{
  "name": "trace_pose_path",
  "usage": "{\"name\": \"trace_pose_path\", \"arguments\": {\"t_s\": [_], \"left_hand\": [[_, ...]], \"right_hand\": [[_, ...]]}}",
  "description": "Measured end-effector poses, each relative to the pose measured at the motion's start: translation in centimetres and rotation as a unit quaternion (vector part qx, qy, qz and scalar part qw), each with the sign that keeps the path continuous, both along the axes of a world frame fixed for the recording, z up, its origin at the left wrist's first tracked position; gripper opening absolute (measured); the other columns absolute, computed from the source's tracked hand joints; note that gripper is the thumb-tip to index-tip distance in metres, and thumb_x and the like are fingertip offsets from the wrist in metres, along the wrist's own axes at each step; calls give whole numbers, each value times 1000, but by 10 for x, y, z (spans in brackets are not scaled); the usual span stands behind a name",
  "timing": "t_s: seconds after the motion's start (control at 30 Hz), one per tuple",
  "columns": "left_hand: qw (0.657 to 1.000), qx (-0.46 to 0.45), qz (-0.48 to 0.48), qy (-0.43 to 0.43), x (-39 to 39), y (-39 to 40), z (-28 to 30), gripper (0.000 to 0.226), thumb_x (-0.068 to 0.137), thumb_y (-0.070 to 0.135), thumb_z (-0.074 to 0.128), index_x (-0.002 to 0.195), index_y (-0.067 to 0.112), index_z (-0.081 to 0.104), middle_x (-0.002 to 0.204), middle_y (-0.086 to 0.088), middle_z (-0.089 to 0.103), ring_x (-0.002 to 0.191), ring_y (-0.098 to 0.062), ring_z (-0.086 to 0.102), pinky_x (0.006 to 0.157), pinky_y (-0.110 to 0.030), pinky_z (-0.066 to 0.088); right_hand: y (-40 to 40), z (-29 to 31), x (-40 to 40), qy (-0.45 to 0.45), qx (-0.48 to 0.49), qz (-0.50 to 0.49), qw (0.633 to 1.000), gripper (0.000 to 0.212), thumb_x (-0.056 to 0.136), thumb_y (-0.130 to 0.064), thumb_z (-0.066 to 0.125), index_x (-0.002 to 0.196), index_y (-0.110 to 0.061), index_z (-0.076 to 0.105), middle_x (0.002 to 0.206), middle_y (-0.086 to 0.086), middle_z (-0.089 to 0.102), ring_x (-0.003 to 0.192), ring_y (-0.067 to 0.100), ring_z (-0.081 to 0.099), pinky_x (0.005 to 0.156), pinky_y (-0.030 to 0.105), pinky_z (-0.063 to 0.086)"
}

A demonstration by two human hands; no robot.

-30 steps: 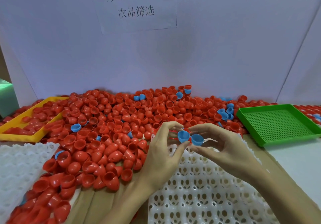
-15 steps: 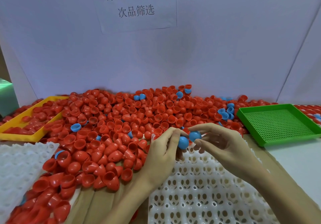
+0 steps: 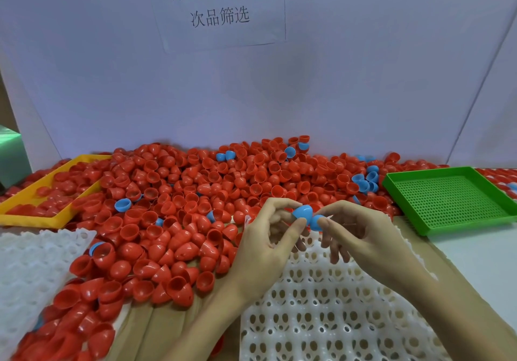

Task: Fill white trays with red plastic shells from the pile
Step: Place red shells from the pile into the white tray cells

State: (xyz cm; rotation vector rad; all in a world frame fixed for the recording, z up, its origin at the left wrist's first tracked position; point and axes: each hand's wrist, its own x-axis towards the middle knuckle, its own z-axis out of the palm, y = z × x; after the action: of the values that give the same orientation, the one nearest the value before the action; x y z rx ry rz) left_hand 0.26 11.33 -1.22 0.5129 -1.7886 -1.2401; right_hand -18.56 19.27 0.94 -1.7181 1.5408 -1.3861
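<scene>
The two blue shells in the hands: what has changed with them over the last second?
A second ago both blue shells faced open side up; since then the left hand and right hand have turned them so their rounded backs show, and the left blue shell now touches the right blue shell. Each hand kept its pinch. The red pile, white tray and green tray stayed put.

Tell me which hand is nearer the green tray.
Right. The right hand, pinching a blue shell, is just left of the green tray; the left hand, with its own blue shell, is farther left.
</scene>
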Motion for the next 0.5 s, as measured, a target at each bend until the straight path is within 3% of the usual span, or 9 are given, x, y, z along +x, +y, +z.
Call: {"name": "trace_pose_path", "arguments": {"t_s": [0.23,0.37,0.43,0.5], "left_hand": [[997,-17,67,-26,-2,0,-3,20,99,44,68,105,25,63,87,2,67,80,-13,65,75,-26,56],[999,3,-23,-36,0,-2,0,20,104,26,66,123,26,64,110,8,72,103,-17,72,88,-33,60],[999,13,-36,-39,-1,-1,0,16,105,19,63,119,22,70,107,0,75,92,-21,76,82,-31,61],[998,47,-15,-28,-3,0,-2,13,105,25,63,112,19,73,93,-6,77,77,-23,75,73,-30,61]], "right_hand": [[0,0,1,-15,6,2,1000,14,97,-42,62,94,-35,74,70,7,72,53,24,70,50,27,53],[-1,-2,1,-8,14,-10,1000,22,99,-46,59,86,-35,73,66,7,72,50,24,70,47,27,52],[-1,-3,1,-1,13,-15,1000,21,100,-45,58,88,-37,72,72,5,74,54,23,72,47,30,55],[-1,-4,-1,-5,6,2,1000,13,101,-37,61,108,-36,72,89,1,75,69,25,75,52,34,59]]}}
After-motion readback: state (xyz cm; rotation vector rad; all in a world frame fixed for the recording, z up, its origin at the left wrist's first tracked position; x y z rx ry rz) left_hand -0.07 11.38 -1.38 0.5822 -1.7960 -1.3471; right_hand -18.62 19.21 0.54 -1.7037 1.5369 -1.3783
